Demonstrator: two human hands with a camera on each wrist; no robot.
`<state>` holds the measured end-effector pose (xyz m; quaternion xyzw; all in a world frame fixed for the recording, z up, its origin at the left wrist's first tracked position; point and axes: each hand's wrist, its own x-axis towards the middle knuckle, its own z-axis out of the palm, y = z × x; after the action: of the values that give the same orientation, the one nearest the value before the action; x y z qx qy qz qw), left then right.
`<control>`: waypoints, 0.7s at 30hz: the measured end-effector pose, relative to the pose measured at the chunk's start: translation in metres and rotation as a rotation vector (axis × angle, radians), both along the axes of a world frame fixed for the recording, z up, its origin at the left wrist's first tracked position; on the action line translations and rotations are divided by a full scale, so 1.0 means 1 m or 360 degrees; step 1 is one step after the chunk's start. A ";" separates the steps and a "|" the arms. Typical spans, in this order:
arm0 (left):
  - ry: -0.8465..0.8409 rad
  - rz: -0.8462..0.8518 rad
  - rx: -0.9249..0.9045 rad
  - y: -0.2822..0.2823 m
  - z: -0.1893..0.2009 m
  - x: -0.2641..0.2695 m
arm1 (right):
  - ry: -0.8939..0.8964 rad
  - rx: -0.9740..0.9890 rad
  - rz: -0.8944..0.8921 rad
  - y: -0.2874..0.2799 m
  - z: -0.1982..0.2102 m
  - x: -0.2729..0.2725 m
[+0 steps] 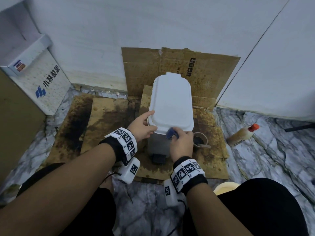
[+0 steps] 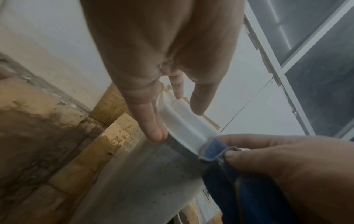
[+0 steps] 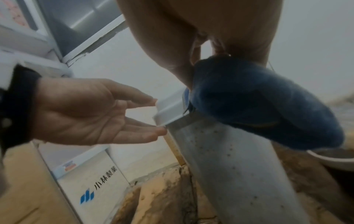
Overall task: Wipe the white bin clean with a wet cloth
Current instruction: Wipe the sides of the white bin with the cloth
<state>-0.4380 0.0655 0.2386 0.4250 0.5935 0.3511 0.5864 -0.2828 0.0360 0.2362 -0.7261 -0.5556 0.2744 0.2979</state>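
From the head view, the white bin [image 1: 170, 106] stands upright on stained cardboard [image 1: 109, 114] laid over the marble floor [image 1: 265, 150], its lid down, close to the wall. The left hand [image 1: 141, 126] is spread loosely at the lid's near left corner, thumb lying on top of the lid edge and the other fingers reaching under the rim. The right hand [image 1: 182, 143] is curled around a blue cloth [image 1: 171, 133] and presses it against the near edge of the lid. Just beside the bin's right side sits a paper cup [image 1: 201, 139] with dark contents; farther right a bottle with an orange cap [image 1: 242, 134] lies on the floor. A white printed box [image 1: 44, 82] leans in the far left corner.

In the left wrist view, the left hand [image 2: 162, 60] has straight fingers [image 2: 153, 125], their tips touching the underside of the lid rim [image 2: 184, 131]. The right hand [image 2: 287, 166] pinches the cloth [image 2: 216, 150] folded over that rim.

In the right wrist view, the cloth [image 3: 258, 106] is bunched in the right hand [image 3: 191, 30], its fold touching the lid's corner. The left hand [image 3: 86, 109] is held open, palm up, fingertips at the rim. The bin's body [image 3: 229, 166] below shows dark specks.
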 end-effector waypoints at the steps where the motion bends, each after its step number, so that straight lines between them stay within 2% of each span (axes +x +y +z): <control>1: 0.0009 -0.0006 -0.0002 0.001 -0.001 -0.001 | -0.0006 -0.0008 0.0007 0.001 0.001 -0.005; 6: -0.0081 -0.0013 -0.0020 0.001 -0.004 -0.002 | -0.0004 -0.0039 0.0153 0.005 0.006 -0.026; 11: -0.0255 -0.0015 -0.0038 -0.003 -0.004 -0.004 | 0.0224 -0.0118 0.0344 0.007 0.006 -0.031; 13: -0.0307 -0.0007 -0.0050 -0.007 -0.003 -0.001 | 0.0554 -0.0121 0.0365 0.006 0.008 -0.025; 17: -0.0405 0.0060 -0.0041 -0.014 0.000 0.002 | 0.1406 -0.0258 0.0189 0.004 0.009 -0.009; 21: -0.0481 0.0164 -0.0009 -0.022 0.005 0.011 | 0.1889 -0.0344 0.0041 0.006 0.011 -0.006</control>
<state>-0.4273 0.0435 0.2438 0.3346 0.5206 0.4390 0.6514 -0.2886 0.0417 0.2469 -0.4682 -0.2722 0.6914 0.4783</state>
